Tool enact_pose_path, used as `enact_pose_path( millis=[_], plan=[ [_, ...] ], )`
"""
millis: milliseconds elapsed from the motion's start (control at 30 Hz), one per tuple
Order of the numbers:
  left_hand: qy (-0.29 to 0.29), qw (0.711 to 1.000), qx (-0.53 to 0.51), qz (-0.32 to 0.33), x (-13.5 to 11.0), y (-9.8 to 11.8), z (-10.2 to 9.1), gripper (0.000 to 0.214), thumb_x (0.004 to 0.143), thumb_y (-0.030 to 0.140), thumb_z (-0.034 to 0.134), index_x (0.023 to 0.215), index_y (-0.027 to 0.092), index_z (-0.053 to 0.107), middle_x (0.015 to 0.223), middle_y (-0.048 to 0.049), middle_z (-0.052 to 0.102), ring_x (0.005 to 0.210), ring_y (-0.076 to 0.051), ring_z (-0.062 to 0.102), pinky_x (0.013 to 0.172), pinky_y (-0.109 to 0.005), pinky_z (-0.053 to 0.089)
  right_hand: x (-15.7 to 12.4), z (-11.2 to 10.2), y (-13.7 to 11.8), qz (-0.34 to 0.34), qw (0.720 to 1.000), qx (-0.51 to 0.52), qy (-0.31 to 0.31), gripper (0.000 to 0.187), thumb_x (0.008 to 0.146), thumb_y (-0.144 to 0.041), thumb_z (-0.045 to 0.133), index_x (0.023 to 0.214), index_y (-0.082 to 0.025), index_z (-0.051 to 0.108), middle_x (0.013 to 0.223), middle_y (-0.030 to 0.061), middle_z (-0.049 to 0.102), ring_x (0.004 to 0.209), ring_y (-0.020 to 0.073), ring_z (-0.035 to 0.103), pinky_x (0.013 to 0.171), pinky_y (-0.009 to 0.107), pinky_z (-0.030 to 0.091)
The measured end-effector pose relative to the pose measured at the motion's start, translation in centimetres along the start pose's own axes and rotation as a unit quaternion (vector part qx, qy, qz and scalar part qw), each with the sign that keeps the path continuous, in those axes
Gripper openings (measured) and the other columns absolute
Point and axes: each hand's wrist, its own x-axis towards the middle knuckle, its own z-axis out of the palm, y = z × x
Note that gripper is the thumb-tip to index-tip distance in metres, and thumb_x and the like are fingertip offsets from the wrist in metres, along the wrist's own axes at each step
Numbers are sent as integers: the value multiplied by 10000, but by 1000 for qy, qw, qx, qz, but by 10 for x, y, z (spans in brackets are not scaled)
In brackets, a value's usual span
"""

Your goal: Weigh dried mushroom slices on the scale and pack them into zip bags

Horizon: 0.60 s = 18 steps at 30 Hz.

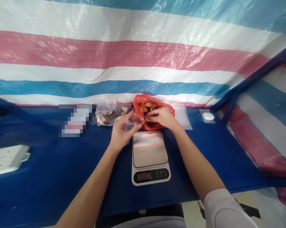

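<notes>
Gaping beside the red bag [149, 127], the clear bag [135, 119] is held by the left hand [120, 133], seemingly for access; the right hand's [164, 117] grip among dried pieces [148, 106] cannot be told

Right hand [164, 117] in red bag [149, 127].

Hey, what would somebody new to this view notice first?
Probably the big striped sheet filling the background. Then the red bag of brown pieces at center, with the right hand reaching in and the left hand holding a clear bag beside it. The scale sits just in front.
</notes>
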Motion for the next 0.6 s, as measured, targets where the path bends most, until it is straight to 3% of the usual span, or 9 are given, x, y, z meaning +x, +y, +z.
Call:
enact_pose_path(
  millis=[200, 300, 433, 600],
  plan=[
    [-15, 999, 7, 43, -1, 4, 0, 624, 749, 496, 835, 1284, 203, 702, 1221, -112, 743, 1152, -293, 688, 1066, -463, 518, -11, -21, -12, 2, 984, 177, 20, 203, 797, -262, 769, 979, -197, 829, 924, 40, 815, 862, 206, 759, 867, 343, 595],
    [-28, 998, 4, 55, -2, 7, 1, 611, 746, 492, 841, 1271, 209, 709, 1218, -111, 746, 1142, -287, 697, 1060, -457, 531, -18, -30, -25, -18, 976, 218, 23, 249, 778, -333, 798, 995, -214, 827, 903, 37, 810, 828, 204, 757, 836, 361, 617],
    [-39, 997, 7, 59, -3, 9, 1, 619, 741, 473, 851, 1292, 236, 698, 1247, -99, 740, 1175, -291, 686, 1078, -462, 525, -25, -34, -42, -66, 977, 201, 1, 251, 804, -367, 790, 1021, -248, 824, 935, 22, 809, 867, 200, 756, 839, 351, 620],
    [-55, 997, 6, 57, -5, 12, 1, 664, 733, 492, 852, 1314, 219, 684, 1270, -106, 730, 1189, -303, 680, 1078, -465, 522, -30, -29, -64, -98, 991, 86, -30, 170, 875, -273, 734, 1017, -263, 828, 985, 10, 810, 916, 185, 743, 863, 310, 576]
  ],
)
